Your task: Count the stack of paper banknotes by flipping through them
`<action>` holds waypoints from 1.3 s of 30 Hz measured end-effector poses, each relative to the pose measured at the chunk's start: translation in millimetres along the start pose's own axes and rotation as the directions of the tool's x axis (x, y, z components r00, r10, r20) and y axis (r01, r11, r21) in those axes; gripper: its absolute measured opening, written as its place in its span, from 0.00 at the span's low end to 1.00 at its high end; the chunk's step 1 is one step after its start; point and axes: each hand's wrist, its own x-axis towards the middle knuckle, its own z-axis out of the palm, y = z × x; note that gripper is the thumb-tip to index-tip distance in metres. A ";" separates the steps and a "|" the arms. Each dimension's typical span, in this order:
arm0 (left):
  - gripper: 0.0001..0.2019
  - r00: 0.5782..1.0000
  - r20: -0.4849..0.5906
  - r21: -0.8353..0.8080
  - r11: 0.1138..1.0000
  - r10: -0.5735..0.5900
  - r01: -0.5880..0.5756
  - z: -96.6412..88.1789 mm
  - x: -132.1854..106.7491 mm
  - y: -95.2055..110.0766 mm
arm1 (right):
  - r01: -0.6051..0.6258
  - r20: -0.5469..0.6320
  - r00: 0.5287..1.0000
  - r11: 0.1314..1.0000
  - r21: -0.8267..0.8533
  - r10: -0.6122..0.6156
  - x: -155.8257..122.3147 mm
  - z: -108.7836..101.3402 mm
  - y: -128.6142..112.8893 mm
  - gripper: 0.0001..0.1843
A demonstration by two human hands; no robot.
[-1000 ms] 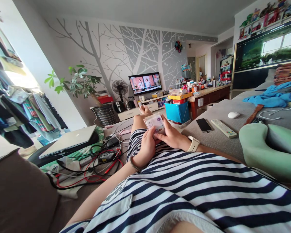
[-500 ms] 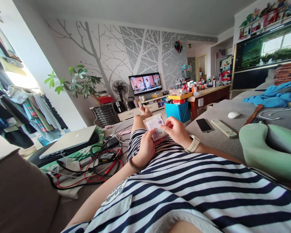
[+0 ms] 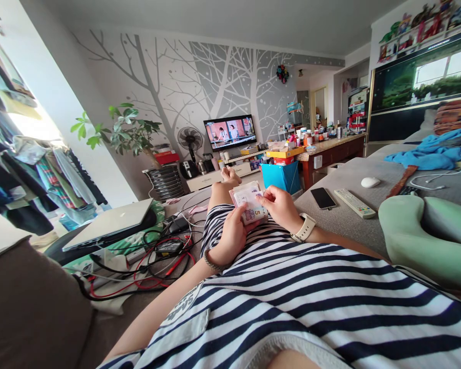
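Note:
I lie back in a navy-and-white striped top (image 3: 292, 297) with my legs stretched toward the television. My left hand (image 3: 232, 233), a bracelet on its wrist, is wrapped round a stack of banknotes (image 3: 249, 204) held over my lap; a "5" shows on the top note. My right hand (image 3: 278, 206), with a white watch on the wrist, pinches the right edge of the top notes between thumb and fingers.
A grey sofa surface (image 3: 346, 215) on my right carries a phone (image 3: 322, 198), a remote (image 3: 355, 203), a white mouse (image 3: 370, 182) and a green neck pillow (image 3: 430, 236). On my left lie a closed laptop (image 3: 109, 223) and tangled cables (image 3: 153, 256). A television (image 3: 229, 131) plays ahead.
My right hand has lifted from lying flat under the notes to pinching their right edge. The stack has tilted slightly. My left hand keeps its hold.

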 end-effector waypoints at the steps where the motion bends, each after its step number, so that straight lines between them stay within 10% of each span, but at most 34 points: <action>1: 0.11 1.000 -0.002 -0.004 1.000 -0.002 0.002 -0.2 0.4 -0.2 | 0.002 0.000 1.000 1.000 -0.001 -0.002 -0.2 0.1 0.0 0.20; 39: 0.16 0.998 -0.049 -0.124 0.992 -0.030 0.023 3.8 0.2 4.9 | 0.118 0.147 0.976 0.960 0.254 -0.159 -8.0 -4.5 -8.4 0.24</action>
